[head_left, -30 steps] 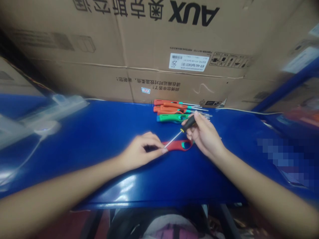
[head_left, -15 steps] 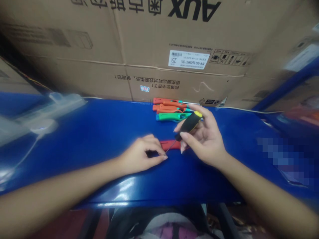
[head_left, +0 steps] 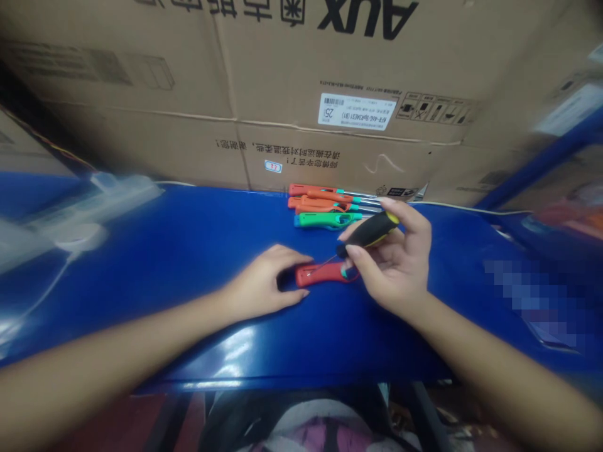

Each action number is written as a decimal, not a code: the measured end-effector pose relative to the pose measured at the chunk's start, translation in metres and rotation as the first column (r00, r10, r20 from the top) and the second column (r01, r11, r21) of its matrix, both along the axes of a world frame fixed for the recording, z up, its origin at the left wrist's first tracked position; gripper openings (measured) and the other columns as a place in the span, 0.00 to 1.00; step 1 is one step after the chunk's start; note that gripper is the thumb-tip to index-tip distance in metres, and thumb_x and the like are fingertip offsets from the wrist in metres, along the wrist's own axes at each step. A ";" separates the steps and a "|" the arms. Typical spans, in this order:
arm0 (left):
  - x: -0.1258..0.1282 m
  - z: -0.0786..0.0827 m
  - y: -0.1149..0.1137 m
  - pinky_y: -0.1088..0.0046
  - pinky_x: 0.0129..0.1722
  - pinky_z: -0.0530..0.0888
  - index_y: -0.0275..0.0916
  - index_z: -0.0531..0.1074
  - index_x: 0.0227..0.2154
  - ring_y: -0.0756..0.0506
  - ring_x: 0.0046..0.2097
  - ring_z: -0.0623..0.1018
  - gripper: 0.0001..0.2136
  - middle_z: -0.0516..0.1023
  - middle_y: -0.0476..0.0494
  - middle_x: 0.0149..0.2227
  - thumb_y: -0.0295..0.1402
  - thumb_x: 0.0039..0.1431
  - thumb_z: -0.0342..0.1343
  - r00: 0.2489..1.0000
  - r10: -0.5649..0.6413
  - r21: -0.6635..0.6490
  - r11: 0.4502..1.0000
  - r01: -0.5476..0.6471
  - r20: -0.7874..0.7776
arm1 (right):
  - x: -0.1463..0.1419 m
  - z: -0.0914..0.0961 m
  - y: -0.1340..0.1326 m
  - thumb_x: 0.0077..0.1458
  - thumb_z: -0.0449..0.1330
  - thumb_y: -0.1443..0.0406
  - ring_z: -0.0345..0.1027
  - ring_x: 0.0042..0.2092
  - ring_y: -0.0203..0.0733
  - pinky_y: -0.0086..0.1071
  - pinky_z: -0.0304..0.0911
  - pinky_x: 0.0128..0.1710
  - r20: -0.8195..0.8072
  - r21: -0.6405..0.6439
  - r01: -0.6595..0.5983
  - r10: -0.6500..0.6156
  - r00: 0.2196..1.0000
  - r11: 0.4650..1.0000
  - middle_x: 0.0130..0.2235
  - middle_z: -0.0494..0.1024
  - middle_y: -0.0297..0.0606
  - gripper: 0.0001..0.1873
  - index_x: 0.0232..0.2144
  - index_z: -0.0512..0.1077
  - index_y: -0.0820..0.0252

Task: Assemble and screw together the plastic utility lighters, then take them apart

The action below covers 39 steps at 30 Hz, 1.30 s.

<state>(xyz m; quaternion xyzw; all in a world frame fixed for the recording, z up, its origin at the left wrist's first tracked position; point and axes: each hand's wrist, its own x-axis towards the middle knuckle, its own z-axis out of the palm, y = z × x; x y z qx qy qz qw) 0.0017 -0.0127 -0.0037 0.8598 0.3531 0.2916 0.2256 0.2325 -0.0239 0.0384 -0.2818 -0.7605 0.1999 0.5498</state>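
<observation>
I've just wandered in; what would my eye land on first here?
Probably the black-and-yellow screwdriver in the right hand, slanting down to a red lighter on the blue table. The left hand is open around that lighter's left end. Behind, orange lighters and a green lighter lie before a big cardboard box with upside-down lettering.

Left forearm (head_left: 122, 355): bare, slanting up and inward from the lower left. Left wrist (head_left: 223, 306): nearly straight. Left hand (head_left: 259, 282): back upward, left thumb (head_left: 292, 297) and left index finger (head_left: 296, 258) parted, a gap between their tips. Right forearm (head_left: 494, 364): bare, angled up and inward from the lower right. Right hand (head_left: 400, 270): palm inward, closed in a grip, right thumb (head_left: 366, 269) extended, right index finger (head_left: 409, 216) arched above.
</observation>
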 end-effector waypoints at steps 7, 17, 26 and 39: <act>0.001 -0.002 0.000 0.61 0.52 0.74 0.40 0.75 0.51 0.42 0.50 0.77 0.17 0.81 0.42 0.48 0.33 0.58 0.64 0.997 -0.072 -0.013 0.997 0.072 0.015 | 0.000 -0.007 0.001 0.63 0.59 0.68 0.75 0.40 0.44 0.36 0.78 0.29 -0.006 0.014 -0.076 0.076 0.997 0.997 0.43 0.74 0.40 0.31 0.62 0.55 0.40; 0.002 0.002 -0.001 0.61 0.51 0.74 0.40 0.77 0.50 0.40 0.49 0.78 0.17 0.82 0.41 0.46 0.35 0.58 0.64 0.996 -0.088 -0.005 0.996 0.089 0.018 | 0.000 -0.010 0.001 0.61 0.60 0.71 0.76 0.43 0.44 0.38 0.80 0.34 -0.009 0.009 -0.159 0.160 0.987 0.987 0.46 0.74 0.39 0.34 0.63 0.56 0.40; 0.003 0.003 -0.001 0.61 0.50 0.73 0.40 0.77 0.48 0.41 0.47 0.78 0.15 0.82 0.42 0.45 0.35 0.59 0.63 0.994 -0.104 0.005 0.995 0.103 0.017 | 0.002 -0.016 0.000 0.62 0.60 0.68 0.76 0.45 0.45 0.38 0.80 0.33 0.054 -0.009 -0.122 0.123 0.991 0.992 0.50 0.73 0.41 0.33 0.63 0.52 0.42; 0.004 0.005 -0.002 0.64 0.49 0.72 0.40 0.76 0.46 0.43 0.46 0.78 0.12 0.82 0.44 0.44 0.33 0.59 0.64 0.992 -0.127 0.010 0.992 0.127 0.005 | 0.002 -0.021 0.004 0.59 0.63 0.71 0.76 0.47 0.47 0.46 0.77 0.46 0.143 0.148 -0.157 0.136 0.980 0.976 0.52 0.76 0.40 0.40 0.66 0.53 0.39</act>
